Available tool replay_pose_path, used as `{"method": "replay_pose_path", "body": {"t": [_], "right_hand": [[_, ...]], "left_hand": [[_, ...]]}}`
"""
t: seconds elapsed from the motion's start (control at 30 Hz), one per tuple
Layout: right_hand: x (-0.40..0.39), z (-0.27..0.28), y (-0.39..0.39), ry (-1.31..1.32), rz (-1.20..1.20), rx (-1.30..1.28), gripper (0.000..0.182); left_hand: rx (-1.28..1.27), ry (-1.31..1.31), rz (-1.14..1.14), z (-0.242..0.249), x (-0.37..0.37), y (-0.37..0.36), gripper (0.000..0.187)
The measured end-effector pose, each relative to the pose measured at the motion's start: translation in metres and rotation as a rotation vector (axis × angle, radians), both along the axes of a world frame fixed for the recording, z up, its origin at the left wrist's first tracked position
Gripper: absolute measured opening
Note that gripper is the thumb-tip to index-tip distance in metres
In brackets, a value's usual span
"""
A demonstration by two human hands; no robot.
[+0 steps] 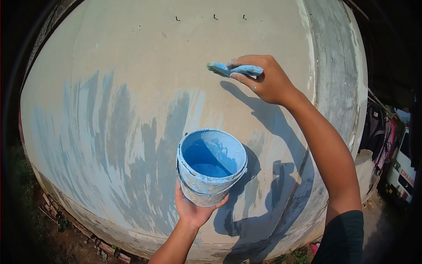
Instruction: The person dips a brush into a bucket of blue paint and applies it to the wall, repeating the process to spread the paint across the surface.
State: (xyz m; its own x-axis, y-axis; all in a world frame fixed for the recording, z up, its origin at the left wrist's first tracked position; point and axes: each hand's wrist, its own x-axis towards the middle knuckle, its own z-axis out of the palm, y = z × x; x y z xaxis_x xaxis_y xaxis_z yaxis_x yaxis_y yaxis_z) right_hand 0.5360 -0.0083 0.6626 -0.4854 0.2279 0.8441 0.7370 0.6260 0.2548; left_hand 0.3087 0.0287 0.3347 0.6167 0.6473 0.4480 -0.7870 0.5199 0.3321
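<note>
My left hand (196, 211) supports a paint-smeared bucket (203, 190) from below, fingers spread around its base. Blue paint (209, 169) lies in the bottom of the bucket. Higher up and to the right, my right hand (263, 79) grips a blue-stained paintbrush (246, 70), its bristles pointing left in front of the wall (158, 57). Streaks of light blue and grey paint (101, 127) cover the lower left of this beige wall, while its upper part is bare. Shadows of my arm and the brush fall on the wall below my right hand.
Several small hooks or nails (215, 17) stick out near the top of the wall. A grey concrete column (336, 57) borders it at right. Beyond are hanging clothes (384, 136) and a white vehicle (402, 167). Bricks (110, 251) lie along the ground at lower left.
</note>
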Motion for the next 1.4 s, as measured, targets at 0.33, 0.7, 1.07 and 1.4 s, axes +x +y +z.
{"method": "replay_pose_path", "body": {"t": [0.33, 0.7, 1.07, 1.4], "right_hand": [[-0.010, 0.010, 0.086, -0.310, -0.432, 0.454, 0.041], [-0.042, 0.001, 0.023, -0.115, -0.279, -0.340, 0.019], [0.011, 0.119, 0.070, -0.071, -0.467, 0.526, 0.022], [-0.009, -0.093, 0.030, -0.561, -0.293, -0.148, 0.026]], "left_hand": [[0.001, -0.019, 0.009, 0.023, -0.040, 0.021, 0.089], [-0.008, 0.030, 0.032, 0.007, -0.074, 0.022, 0.091], [-0.079, -0.068, -0.060, 0.006, -0.053, 0.023, 0.093], [-0.035, -0.038, 0.081, -0.001, -0.050, 0.008, 0.095]]}}
